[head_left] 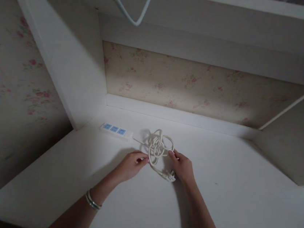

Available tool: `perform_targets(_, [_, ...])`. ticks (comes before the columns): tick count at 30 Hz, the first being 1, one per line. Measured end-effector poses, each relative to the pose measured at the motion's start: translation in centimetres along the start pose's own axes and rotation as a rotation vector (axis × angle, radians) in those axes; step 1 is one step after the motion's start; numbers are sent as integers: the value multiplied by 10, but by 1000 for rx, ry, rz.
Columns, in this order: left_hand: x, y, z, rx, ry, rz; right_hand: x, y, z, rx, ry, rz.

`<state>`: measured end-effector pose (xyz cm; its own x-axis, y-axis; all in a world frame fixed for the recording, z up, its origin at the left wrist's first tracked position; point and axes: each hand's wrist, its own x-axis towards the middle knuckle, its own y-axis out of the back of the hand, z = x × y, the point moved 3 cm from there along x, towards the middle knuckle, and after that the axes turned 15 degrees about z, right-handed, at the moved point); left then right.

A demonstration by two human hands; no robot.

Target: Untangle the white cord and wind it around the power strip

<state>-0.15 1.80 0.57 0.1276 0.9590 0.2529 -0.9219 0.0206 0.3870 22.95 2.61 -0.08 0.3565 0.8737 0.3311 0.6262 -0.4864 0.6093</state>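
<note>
While two hands work over one tangled cord, the left hand (132, 165) pinches a loop at its near left edge between thumb and fingers, and the right hand (183, 167) grips a strand on its right side. That single cord (154, 140) is off-white, wound in several loose, overlapping loops, and lies toward the back of one white tabletop (225, 214), its one pale plug (171, 176) just beside the right hand. From its left side it runs to one slim white power strip (118, 131) bearing three blue socket panels (114, 129) in a row.
</note>
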Motion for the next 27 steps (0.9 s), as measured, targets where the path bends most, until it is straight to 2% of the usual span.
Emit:
perform_targets(2, [-2,0,6,33,-98,0,0,3,2,-111,28,-22])
perform_targets(4, [-4,-1,9,53,-139,-21,-1,7,1,-212,32,-14])
perform_targets(7, [-7,-2,12,105,-181,-36,-6,15,-7,-331,43,103])
perform_targets(10, [-11,-3,16,192,-287,-48,-15,18,-28,-251,163,202])
perform_targets(13, [-16,-7,20,289,-380,-95,-32,10,-53,-42,390,113])
perform_targets(15, [-18,-9,21,349,-421,-120,-43,3,-64,-19,510,43])
perform_targets(18, [-19,-11,22,403,-460,-154,-53,-8,-68,-44,575,-36])
perform_targets(20, [-20,-11,23,425,-469,-166,-53,-12,-64,3,542,-80])
perform_targets(22, [-21,-10,25,439,-470,-165,-48,-10,-58,80,437,-75])
perform_targets(27, [-24,-9,27,445,-461,-150,-30,1,-44,315,72,116])
